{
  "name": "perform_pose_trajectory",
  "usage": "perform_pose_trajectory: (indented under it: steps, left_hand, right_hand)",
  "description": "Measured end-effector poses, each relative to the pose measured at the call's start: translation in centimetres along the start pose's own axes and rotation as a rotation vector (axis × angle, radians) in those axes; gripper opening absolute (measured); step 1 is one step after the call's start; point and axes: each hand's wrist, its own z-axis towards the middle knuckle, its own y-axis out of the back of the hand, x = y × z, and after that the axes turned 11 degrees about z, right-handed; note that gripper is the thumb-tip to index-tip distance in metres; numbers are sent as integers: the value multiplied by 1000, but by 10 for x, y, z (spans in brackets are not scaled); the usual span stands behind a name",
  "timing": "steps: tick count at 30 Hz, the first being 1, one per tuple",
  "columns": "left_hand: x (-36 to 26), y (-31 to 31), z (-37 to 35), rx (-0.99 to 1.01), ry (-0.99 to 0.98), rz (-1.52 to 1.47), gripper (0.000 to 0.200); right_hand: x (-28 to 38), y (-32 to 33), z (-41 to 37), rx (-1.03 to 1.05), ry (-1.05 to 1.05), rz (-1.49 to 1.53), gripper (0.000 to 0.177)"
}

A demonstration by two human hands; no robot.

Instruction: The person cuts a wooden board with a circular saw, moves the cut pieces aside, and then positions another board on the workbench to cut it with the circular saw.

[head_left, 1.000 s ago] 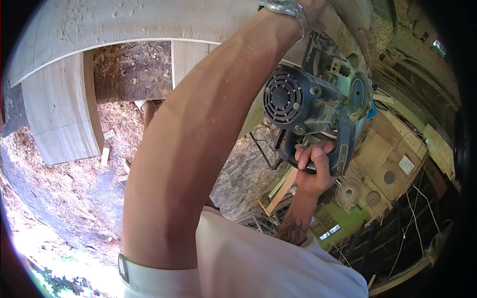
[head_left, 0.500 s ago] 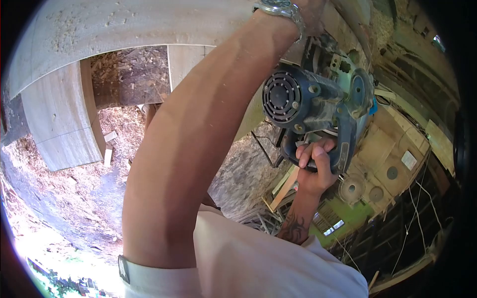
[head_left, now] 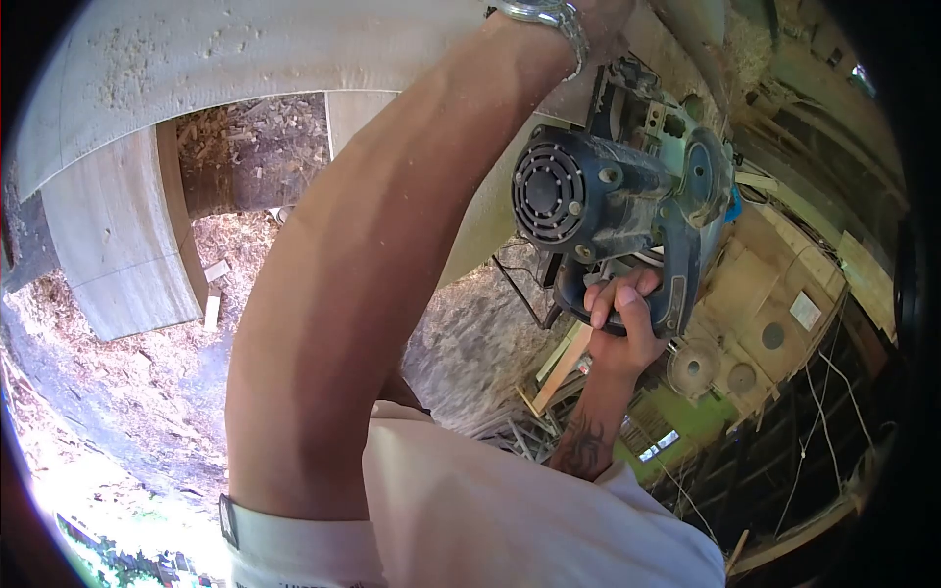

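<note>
The circular saw (head_left: pixel 598 191), dark and dusty with a round vented motor end, sits at right of centre. Its loop handle is gripped by my right hand (head_left: pixel 627 309), fingers wrapped around it. My left arm stretches across the view up to a wristwatch (head_left: pixel 539 12). Beyond the watch, only part of my left hand (head_left: pixel 603 24) shows near the top edge, close to the front of the saw. The fingers of that hand are hidden. Under the saw and the left arm lies a large pale board (head_left: pixel 265 44) with sawdust scattered over it.
A thick wooden piece (head_left: pixel 123 235) stands below the board at left. Wood chips (head_left: pixel 245 245) cover the ground. At right, round saw blades (head_left: pixel 693 368) lie against a wooden panel (head_left: pixel 755 304). Loose white cords (head_left: pixel 814 412) hang at the lower right.
My left arm and the saw's motor end have shifted slightly to the left in view. The right hand keeps its grip on the handle.
</note>
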Motion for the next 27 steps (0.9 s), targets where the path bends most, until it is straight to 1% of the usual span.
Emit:
perform_pose_trajectory:
  steps: [3, 6, 12, 18, 21, 24, 27]
  left_hand:
    - [0, 0, 3, 59, -16, 6, 27]
    - [1, -1, 6, 59, -25, -4, 24]
    - [0, -9, 6, -54, -49, 8, 22]
    - [0, -13, 9, -62, -39, 17, 23]
    - [0, -7, 10, 29, -41, 19, 25]
    - [-3, -13, 4, -125, -37, 115, 29]
    - [1, -5, 6, 18, -95, 90, 42]
  right_hand:
    - [0, 3, 0, 5, 3, -3, 22]
    - [1, 3, 2, 12, -3, 1, 22]
    - [4, 6, 4, 37, 7, -14, 22]
    - [4, 5, 7, 49, 10, -14, 23]
    - [4, 3, 10, 49, 20, -13, 23]
    - [6, -11, 9, -51, 18, -137, 19]
    - [3, 2, -4, -27, -2, -74, 19]
